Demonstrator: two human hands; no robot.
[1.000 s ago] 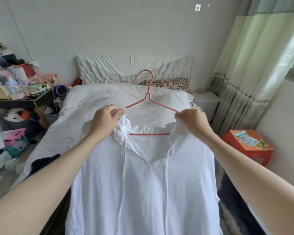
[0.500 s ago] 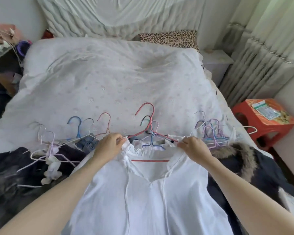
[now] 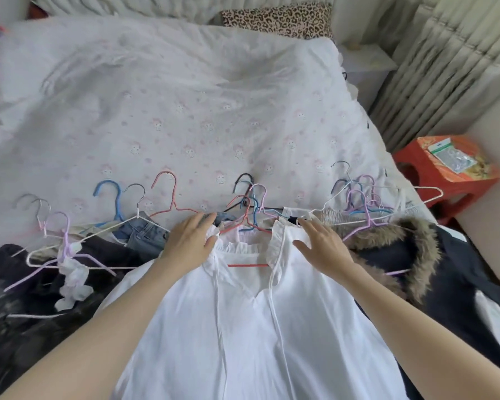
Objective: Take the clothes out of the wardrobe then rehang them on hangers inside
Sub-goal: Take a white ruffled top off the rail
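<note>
A white blouse (image 3: pixel 243 327) with a ruffled collar and neck ties lies flat at the bed's near edge, on a red wire hanger (image 3: pixel 247 265) whose bar shows in the neck opening. My left hand (image 3: pixel 189 241) rests flat on its left shoulder, fingers straight. My right hand (image 3: pixel 321 243) rests flat on its right shoulder, fingers spread. Around the blouse lie other clothes on hangers: jeans (image 3: pixel 145 235), dark garments (image 3: pixel 41 298) at left, a dark coat with a fur collar (image 3: pixel 401 255) at right.
The bed (image 3: pixel 185 111) has a pale printed cover. Several coloured hanger hooks (image 3: pixel 110 194) point up the bed in a row. A leopard-print pillow (image 3: pixel 277 20) sits at the head. A red stool (image 3: pixel 445 174) and curtains (image 3: pixel 445 67) stand at right.
The blouse on its hanger came down from the air onto the bed among the other hung clothes. Both hands let go of its shoulders and now lie flat on it.
</note>
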